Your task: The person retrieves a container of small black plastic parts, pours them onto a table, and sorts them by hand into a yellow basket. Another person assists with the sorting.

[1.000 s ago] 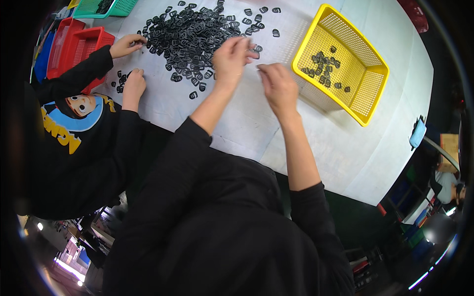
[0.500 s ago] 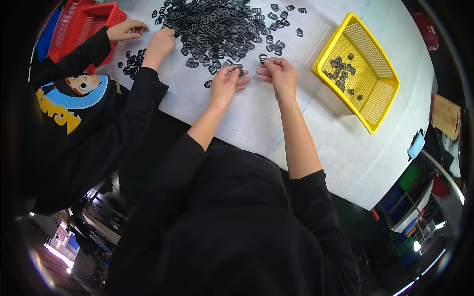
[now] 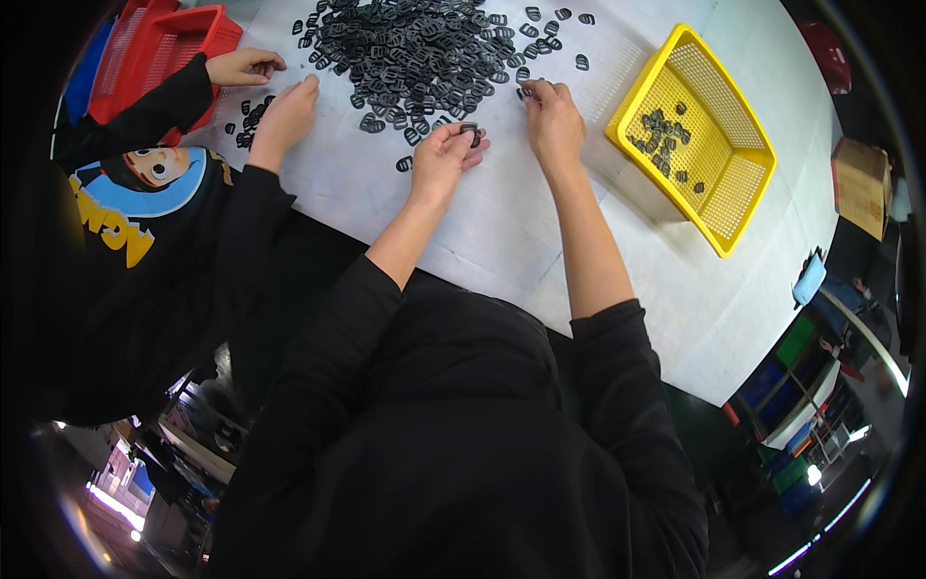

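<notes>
Black plastic strap buckles lie in a big heap [image 3: 410, 58] on the pale table, with loose ones round its edge. My left hand [image 3: 442, 159] is closed, pinching a buckle [image 3: 470, 129] between thumb and fingertips just below the heap. Farther right, my right hand [image 3: 557, 125] is closed at the heap's right side. Its fingertips are on another dark buckle [image 3: 525, 94], partly covered by the fingers. Several buckles [image 3: 661, 135] lie inside the yellow perforated basket [image 3: 632, 92], to the right of my right hand.
At the left, a co-worker's two hands [image 3: 285, 121] are over the table beside a small group of buckles [image 3: 246, 125]. Red baskets [image 3: 183, 43] stand behind that person's arm. A light-blue object [image 3: 809, 280] lies at the table's right edge, with a cardboard box [image 3: 861, 188] beyond.
My right hand has moved away from me, to the loose buckles right of the heap. My left hand stays nearly in place with its buckle. The co-worker's nearer hand has shifted left and nearer.
</notes>
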`<state>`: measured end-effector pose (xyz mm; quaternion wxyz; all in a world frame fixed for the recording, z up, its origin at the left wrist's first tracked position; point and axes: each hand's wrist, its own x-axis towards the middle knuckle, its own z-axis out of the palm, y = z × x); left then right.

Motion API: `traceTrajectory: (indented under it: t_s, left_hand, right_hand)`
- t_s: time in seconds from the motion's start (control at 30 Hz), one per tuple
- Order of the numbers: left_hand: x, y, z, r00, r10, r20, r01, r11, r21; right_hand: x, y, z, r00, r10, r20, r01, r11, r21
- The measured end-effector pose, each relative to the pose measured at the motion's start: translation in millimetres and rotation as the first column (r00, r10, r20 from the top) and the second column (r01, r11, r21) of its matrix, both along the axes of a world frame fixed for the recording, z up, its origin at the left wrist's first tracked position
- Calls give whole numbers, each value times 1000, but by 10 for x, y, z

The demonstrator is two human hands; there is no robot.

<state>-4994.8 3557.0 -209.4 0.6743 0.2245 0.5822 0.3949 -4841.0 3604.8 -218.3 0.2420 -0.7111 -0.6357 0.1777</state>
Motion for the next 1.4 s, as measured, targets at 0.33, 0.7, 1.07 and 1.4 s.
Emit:
traceTrajectory:
  t_s: [0.33,0.7,1.07,1.4]
  left_hand:
    - [27,7,6,998,14,66,-13,1000,-17]
    - [206,66,-16,999,2,55,-2,1000,-3]
    - [154,162,62,996,-86,23,86,996,3]
    - [324,-43,171,851,-525,1,521,846,115]
  right_hand:
    - [116,59,116,975,-29,-219,-39,952,-304]
    - [-18,-240,210,695,-330,-638,-49,864,-500]
    - [141,-104,-131,941,-325,-91,303,933,-194]
    - [118,-1109,610,808,-393,-439,403,912,-75]
